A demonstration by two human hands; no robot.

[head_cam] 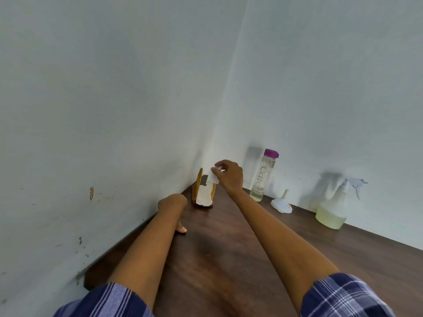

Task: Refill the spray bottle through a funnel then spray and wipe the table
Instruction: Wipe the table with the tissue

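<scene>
On the desk [229, 259] the left hand [174, 203] rests curled, grip unclear, while the right hand [229, 173] pinches a tissue [216, 177] from the corner holder [203, 193]; wiping seemingly follows, spray bottle [333, 208] along the far edge.

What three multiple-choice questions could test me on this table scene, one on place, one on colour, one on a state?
1. Where does the napkin holder stand?
A. in the corner by the walls
B. beside the spray bottle
C. at the table's near edge

2. What colour is the water bottle's cap?
A. green
B. purple
C. red

3. How does the funnel lie?
A. in the spray bottle
B. wide mouth down on the table
C. in a hand

Answers: 1 A, it sits where both walls meet. 2 B, the cap is purple. 3 B, its spout points up.
</scene>
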